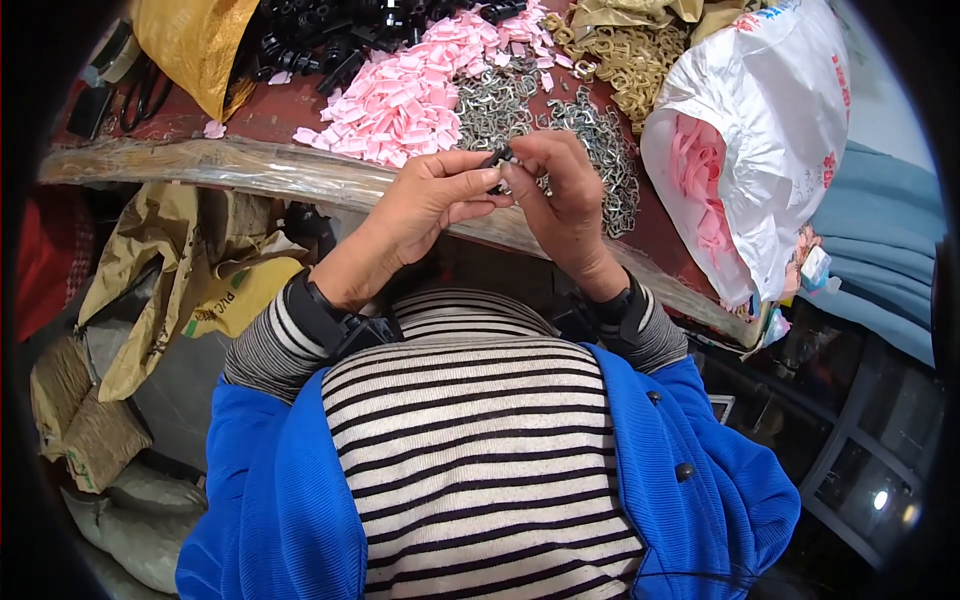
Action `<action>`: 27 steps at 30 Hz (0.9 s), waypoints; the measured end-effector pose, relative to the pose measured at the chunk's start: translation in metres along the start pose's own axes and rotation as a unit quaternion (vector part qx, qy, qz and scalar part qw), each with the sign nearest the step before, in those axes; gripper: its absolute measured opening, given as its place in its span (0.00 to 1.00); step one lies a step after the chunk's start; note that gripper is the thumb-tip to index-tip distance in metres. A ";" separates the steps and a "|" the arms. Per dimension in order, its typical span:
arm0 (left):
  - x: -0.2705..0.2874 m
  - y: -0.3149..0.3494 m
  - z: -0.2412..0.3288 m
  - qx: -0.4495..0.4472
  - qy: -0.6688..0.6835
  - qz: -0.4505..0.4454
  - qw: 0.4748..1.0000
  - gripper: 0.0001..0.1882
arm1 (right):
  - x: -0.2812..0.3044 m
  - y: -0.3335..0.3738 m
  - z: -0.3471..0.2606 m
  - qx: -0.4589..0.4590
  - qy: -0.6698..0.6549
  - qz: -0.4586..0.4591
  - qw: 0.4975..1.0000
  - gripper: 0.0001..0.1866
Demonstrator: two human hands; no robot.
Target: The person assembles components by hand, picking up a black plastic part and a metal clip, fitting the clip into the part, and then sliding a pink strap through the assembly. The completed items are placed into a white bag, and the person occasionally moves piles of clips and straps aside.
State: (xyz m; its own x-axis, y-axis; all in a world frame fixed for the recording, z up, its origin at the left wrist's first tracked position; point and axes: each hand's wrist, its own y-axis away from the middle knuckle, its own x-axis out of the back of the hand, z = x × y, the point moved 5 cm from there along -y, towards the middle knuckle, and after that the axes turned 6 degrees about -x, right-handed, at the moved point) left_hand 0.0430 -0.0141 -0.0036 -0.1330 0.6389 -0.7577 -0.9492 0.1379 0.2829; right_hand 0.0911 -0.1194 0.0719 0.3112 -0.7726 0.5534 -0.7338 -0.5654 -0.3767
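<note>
Over the table's front edge, my two hands meet at a small black plastic part (497,158). My left hand (430,200) pinches it between thumb and fingers. From the other side, the thumb and bent fingers of my right hand (562,195) close on the same part. Fingers cover much of it, so its exact kind is unclear. Just beyond my hands lie silvery bent metal hooks (490,98) in a loose heap. A pile of small flat pink pieces (395,105) spreads to their left. Black plastic parts (325,40) are heaped farther back.
Brass-coloured metal pieces (625,65) lie at the back right. A white sack (775,120) with pink pieces inside stands at the right, and a yellow sack (195,45) at the back left. The red table (270,115) has a tape-wrapped front edge (200,165).
</note>
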 end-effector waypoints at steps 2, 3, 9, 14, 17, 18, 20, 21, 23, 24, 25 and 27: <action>-0.002 0.003 0.002 0.007 -0.001 0.005 1.000 0.17 | -0.002 0.004 0.003 0.014 0.005 0.014 1.000 0.12; 0.000 0.007 0.003 0.012 -0.001 0.018 1.000 0.16 | -0.005 0.007 0.005 0.029 0.004 0.022 0.999 0.12; -0.006 0.006 -0.005 0.021 0.039 -0.029 0.999 0.13 | 0.004 0.012 -0.001 0.073 0.011 0.058 0.996 0.12; -0.010 0.001 -0.006 0.020 0.008 -0.016 1.000 0.14 | 0.006 0.017 0.004 0.068 0.031 0.044 0.996 0.12; -0.008 0.000 -0.002 0.014 0.001 0.010 1.000 0.14 | 0.013 0.018 0.011 0.061 0.033 0.031 0.997 0.12; -0.006 -0.001 0.002 -0.002 -0.022 0.009 1.000 0.13 | 0.023 0.018 0.018 0.046 0.073 0.029 0.996 0.11; -0.002 -0.002 0.009 -0.036 -0.071 0.011 0.997 0.13 | 0.051 0.013 0.040 0.021 0.173 0.036 0.984 0.09; 0.001 0.000 0.012 -0.043 -0.071 0.026 0.996 0.13 | 0.067 0.007 0.055 0.016 0.227 0.040 0.973 0.07; 0.003 0.001 0.015 -0.068 -0.069 0.006 0.995 0.11 | 0.102 -0.005 0.080 -0.110 0.239 0.068 0.962 0.07; 0.001 0.000 0.017 -0.077 -0.068 -0.014 0.995 0.11 | 0.128 -0.007 0.102 -0.050 0.335 0.101 0.935 0.06; 0.003 0.000 0.018 -0.081 -0.071 -0.004 0.994 0.11 | 0.148 -0.012 0.130 0.013 0.420 0.133 0.898 0.07; 0.005 -0.002 0.016 -0.071 -0.086 -0.010 0.994 0.11 | 0.167 -0.025 0.160 -0.216 0.301 0.124 0.921 0.10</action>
State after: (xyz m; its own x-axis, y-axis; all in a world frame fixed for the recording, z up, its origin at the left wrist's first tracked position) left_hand 0.0493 0.0010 0.0016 -0.0754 0.7588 -0.6469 -0.9835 0.0504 0.1737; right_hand 0.2584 -0.2803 0.0544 -0.1936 -0.4894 0.8503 -0.9491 -0.1259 -0.2886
